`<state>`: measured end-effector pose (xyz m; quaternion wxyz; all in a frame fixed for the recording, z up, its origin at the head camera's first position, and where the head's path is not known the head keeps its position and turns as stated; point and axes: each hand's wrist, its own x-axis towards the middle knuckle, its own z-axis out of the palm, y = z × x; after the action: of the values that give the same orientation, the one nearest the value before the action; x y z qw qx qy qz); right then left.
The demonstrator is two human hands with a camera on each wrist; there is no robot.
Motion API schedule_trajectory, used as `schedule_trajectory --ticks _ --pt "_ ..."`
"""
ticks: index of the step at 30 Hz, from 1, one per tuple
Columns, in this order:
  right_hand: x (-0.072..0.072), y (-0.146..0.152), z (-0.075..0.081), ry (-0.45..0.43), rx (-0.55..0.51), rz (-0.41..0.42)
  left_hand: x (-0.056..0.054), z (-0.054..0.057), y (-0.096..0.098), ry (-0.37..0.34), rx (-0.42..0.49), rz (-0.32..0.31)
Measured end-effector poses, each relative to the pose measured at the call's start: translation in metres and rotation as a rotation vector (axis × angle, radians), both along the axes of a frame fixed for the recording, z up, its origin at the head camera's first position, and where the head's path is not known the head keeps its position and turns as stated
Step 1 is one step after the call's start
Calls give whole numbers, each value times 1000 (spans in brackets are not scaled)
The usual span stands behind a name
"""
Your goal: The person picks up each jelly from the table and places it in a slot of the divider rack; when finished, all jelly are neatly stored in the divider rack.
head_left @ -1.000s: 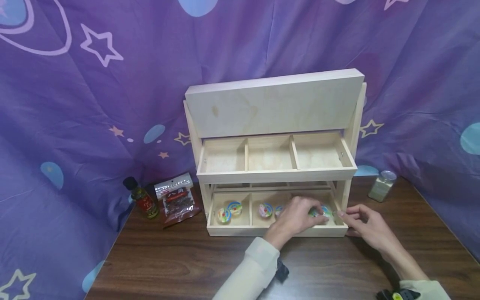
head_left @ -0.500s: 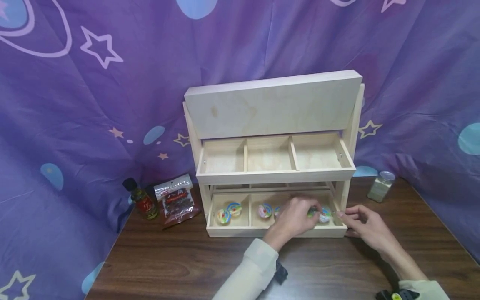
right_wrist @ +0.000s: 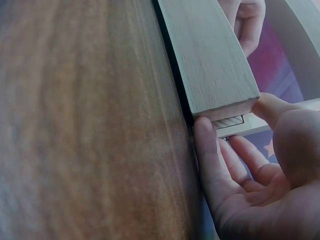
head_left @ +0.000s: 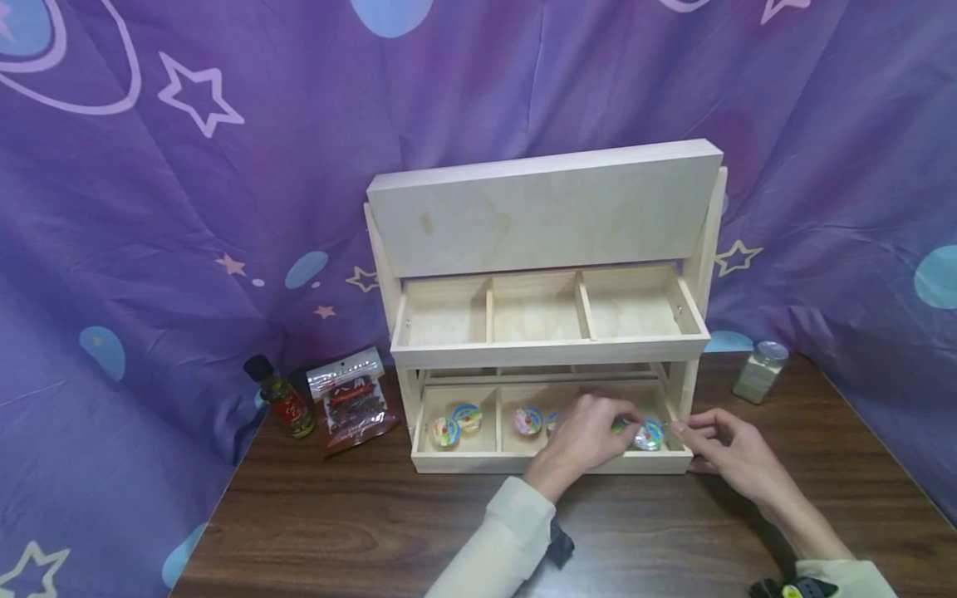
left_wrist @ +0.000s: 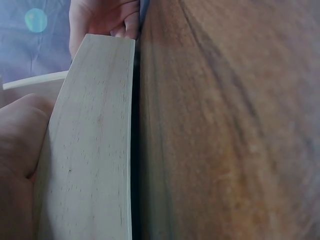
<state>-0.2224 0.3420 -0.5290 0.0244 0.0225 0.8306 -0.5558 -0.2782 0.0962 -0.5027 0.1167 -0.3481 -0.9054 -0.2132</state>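
A two-tier pale wooden rack stands on the table. My left hand reaches over the lower tray into its right compartment, fingers bent. A jelly cup lies lid-up just beyond the fingertips. Green shows beneath them, perhaps a second cup, mostly hidden; whether they pinch it is unclear. My right hand grips the lower tray's right end, thumb at the upper corner, other fingers at the end and underside, as the right wrist view shows. In the left wrist view the tray front hides my left fingertips.
Jelly cups lie in the left compartment, others in the middle one, partly behind my left hand. An oil bottle and a brown packet are left of the rack. A glass jar stands right. A purple curtain hangs behind.
The jelly cup at the far right has tipped from slanted to lid-up and shifted slightly toward the front. My left fingers have drawn in slightly. The right hand stays at the tray's end.
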Motion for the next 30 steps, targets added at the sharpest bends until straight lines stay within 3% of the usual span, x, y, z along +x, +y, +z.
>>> schedule_trajectory --ticks 4,12,20,30 --pt "0 0 0 -2 1 0 0 0 0 -3 -12 4" --pt "-1 -1 3 5 -9 3 2 -1 1 194 -27 22" --pt "1 -2 3 8 -9 4 11 -1 -9 193 35 -7" --pt "1 3 7 34 41 5 32 3 -38 229 96 -38"
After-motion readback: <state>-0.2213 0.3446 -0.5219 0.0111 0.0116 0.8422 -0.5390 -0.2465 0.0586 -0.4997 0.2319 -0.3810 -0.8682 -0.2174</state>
